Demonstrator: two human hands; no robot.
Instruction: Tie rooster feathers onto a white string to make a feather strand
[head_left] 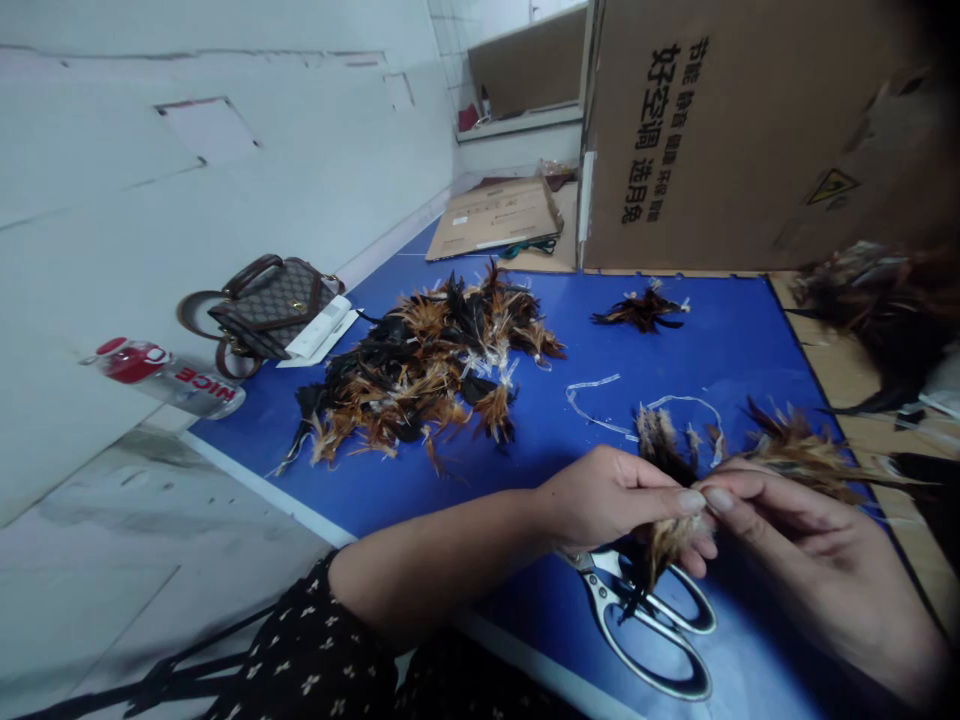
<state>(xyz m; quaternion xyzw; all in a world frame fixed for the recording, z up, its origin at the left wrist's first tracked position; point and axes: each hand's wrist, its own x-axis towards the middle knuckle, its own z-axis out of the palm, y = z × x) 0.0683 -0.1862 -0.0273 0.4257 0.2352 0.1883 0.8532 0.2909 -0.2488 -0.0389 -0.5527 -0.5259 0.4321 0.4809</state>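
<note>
My left hand (619,500) pinches a small bunch of brown, tan and black feathers (664,550) between thumb and fingers. At the bunch's pale, fluffy side, my right hand (802,550) has its thumb and forefinger closed on it, the thumb tips of both hands almost touching. Just what lies between the right fingertips is partly hidden. A narrow clear strip (577,410) curls on the blue table behind the hands. Under the left hand lie scissors (686,655) with silver handles, their blades mostly covered. More brown feathers (806,455) lie behind the right hand.
A large heap of feather bunches (420,370) covers the table's left middle, and one small bunch (645,308) lies farther back. A handbag (274,300) and a plastic bottle (176,378) are by the wall. An upright cardboard sheet (720,140) borders the back; dark feathers (877,330) lie right.
</note>
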